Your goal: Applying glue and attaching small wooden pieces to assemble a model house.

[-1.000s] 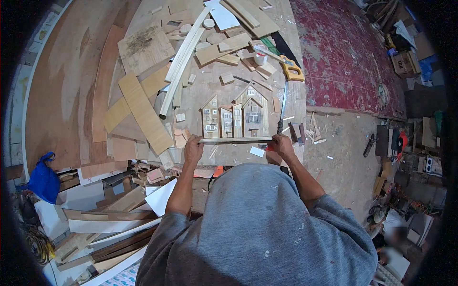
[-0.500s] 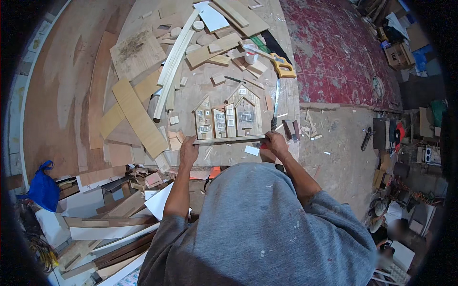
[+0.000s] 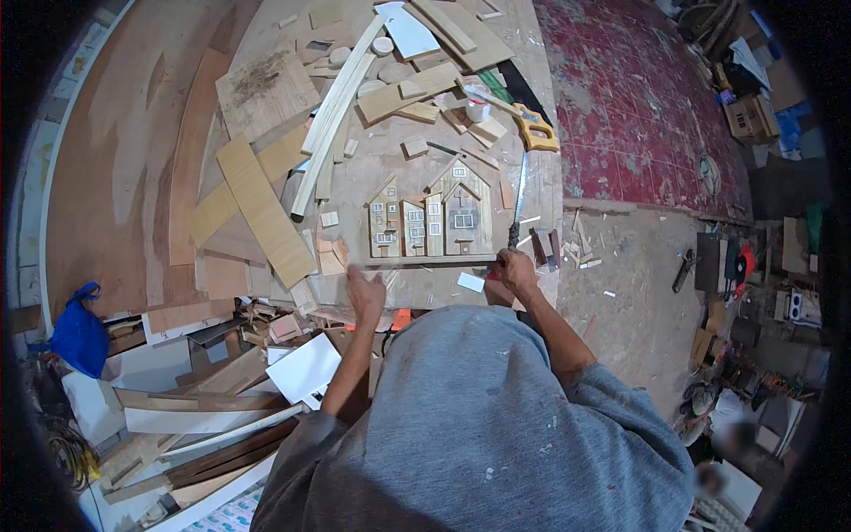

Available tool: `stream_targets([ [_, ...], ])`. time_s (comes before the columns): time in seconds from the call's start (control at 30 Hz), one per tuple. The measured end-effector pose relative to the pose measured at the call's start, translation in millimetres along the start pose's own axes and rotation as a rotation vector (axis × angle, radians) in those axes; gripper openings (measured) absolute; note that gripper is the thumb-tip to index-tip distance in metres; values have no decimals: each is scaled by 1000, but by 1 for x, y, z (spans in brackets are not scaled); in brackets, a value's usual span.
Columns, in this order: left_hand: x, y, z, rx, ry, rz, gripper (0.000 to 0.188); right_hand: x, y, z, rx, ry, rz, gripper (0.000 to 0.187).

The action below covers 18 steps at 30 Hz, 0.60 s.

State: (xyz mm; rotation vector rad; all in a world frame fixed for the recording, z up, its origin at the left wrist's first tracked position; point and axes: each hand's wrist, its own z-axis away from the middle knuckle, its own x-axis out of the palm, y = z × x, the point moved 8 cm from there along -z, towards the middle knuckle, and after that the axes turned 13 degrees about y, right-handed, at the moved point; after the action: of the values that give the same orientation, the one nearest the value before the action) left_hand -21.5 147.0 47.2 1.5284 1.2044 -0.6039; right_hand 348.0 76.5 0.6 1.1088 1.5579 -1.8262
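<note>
From my remote feed: right hand [image 3: 519, 271], grip narrow, fingers closed on the right end of a thin wooden strip [image 3: 452, 260]. Left hand [image 3: 367, 294] is near the strip's left end, grip wide, thumb and fingers apart, holding nothing I can see; fingertips blurred. I get the strip lying crosswise on the worktop [image 3: 417, 289], right along the base edges of a row of wooden house shapes [image 3: 463, 222] with pale windows; can't tell if touching all along.

Just above the right hand I have the narrow tip of a saw [image 3: 537, 129], yellow handle farther up. White scrap [image 3: 471, 282] between the 2 hands, nearer the right one. Left of the houses I see 2 crossed boards [image 3: 264, 213], and pale wood lengths [image 3: 335, 131] slanting down beside them. Cup [image 3: 478, 110], white, stands among offcuts [image 3: 409, 99] beyond the houses. Blue bag [image 3: 78, 332] far left, well apart from both hands.
</note>
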Motion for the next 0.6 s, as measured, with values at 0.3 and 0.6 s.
stream_targets([
  [0.3, 105, 45, 103, -1381, -593, 1269, 61, 0, -1, -3, -24, -56, 2, 21],
  [0.6, 123, 36, 117, -1542, -287, 1280, 63, -26, -18, -60, -17, -275, 32, 33],
])
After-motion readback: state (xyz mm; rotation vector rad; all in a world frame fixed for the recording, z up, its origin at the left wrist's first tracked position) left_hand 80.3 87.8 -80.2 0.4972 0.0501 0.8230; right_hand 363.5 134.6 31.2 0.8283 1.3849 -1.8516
